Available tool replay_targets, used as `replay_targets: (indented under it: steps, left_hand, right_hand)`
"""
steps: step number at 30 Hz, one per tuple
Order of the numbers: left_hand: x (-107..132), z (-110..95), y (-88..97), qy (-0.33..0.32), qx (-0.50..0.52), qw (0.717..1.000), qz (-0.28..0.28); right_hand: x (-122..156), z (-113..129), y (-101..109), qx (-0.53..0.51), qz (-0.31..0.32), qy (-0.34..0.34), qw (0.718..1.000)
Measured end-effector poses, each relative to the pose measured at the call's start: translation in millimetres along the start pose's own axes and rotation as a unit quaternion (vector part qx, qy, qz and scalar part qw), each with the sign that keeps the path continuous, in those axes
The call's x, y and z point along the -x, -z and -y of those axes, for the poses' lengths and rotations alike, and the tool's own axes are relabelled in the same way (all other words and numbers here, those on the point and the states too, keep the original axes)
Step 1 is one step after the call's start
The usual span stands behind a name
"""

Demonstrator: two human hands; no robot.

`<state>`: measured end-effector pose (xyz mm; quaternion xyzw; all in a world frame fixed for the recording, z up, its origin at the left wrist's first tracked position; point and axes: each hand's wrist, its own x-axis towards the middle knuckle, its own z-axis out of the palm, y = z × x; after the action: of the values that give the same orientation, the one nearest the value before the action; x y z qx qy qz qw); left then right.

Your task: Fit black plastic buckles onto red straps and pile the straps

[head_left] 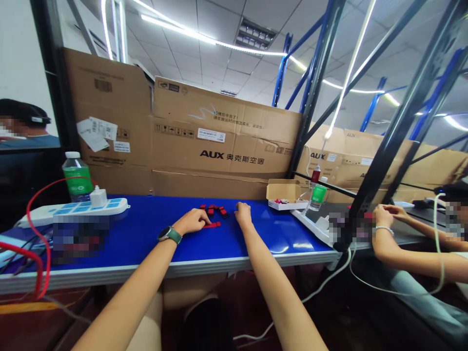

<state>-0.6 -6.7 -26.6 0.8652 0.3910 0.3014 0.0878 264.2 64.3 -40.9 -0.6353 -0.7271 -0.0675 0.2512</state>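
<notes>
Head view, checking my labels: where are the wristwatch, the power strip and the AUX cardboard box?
wristwatch (168,235), head view, watch face
power strip (122,204), head view, white end
AUX cardboard box (226,146), head view, printed front

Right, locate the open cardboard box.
In the head view, the open cardboard box sits on the blue table, right of the right hand, beside a green-labelled bottle.

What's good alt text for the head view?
The left hand and right hand rest on a blue workbench beside small red pieces. A smartwatch circles the left wrist, and AUX cardboard cartons stand behind.
</notes>
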Motion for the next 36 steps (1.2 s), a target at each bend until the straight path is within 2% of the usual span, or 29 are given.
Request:
replay_targets:
  steps: [2,5,6,8,11,14,17,19,22,24,26,28,32,34,36]
  left_hand:
    - [-1,-2,-5.0,-0.015,0.025,0.999,0.036]
    - [-6,-10,-11.6,-0.032,0.118,0.988,0.09]
    - [-7,-13,-12.2,-0.036,0.149,0.984,0.093]
    - [-8,-15,-10.6,-0.038,0.173,0.982,0.063]
    - [-5,-12,-4.3,-0.043,0.106,0.993,0.015]
    - [0,-9,-1.7,-0.036,0.019,0.997,0.062]
    - [1,-12,-5.7,-0.013,-0.019,0.994,0.107]
    - [0,-14,-8.9,-0.008,-0.023,0.995,0.094]
    - [-4,-13,-9.9,-0.002,-0.016,1.0,-0.015]
    - [-6,-10,-7.8,0.0,-0.007,0.996,-0.092]
    - [-7,-8,-4.9,-0.007,0.007,0.991,-0.13]
    - [-7,-9,-2.8,-0.027,0.02,0.99,-0.139]
    - [-8,-15,-2.2,-0.073,0.035,0.988,-0.127]
    - [-8,-17,-2.5,-0.069,0.038,0.989,-0.127]
    - [-9,-16,-2.6,-0.053,0.035,0.989,-0.132]
  right_hand:
    - [-1,0,-2,-0.02,-0.006,-0.019,1.0]
    - [-3,0,-6,-0.08,-0.004,-0.028,0.996]
    - [-4,-1,-6,-0.106,-0.005,-0.031,0.994]
    - [-5,-2,-7,-0.153,-0.019,-0.04,0.987]
    - [-8,-7,-5,-0.202,-0.079,-0.057,0.975]
    - [-10,-9,-2,-0.267,-0.137,-0.088,0.95]
    - [-10,-7,1,-0.376,-0.152,-0.121,0.906]
    - [-9,-3,4,-0.455,-0.141,-0.12,0.871]
    - [-7,5,7,-0.548,-0.101,-0.086,0.826]
    - [-5,11,10,-0.571,-0.063,-0.048,0.817]
    - [-3,19,12,-0.567,-0.027,-0.001,0.823]
    - [1,29,14,-0.558,0.012,0.044,0.829]
    - [10,49,14,-0.563,0.094,0.11,0.814]
    - [14,55,13,-0.56,0.114,0.122,0.811]
    - [16,58,12,-0.542,0.11,0.122,0.824]
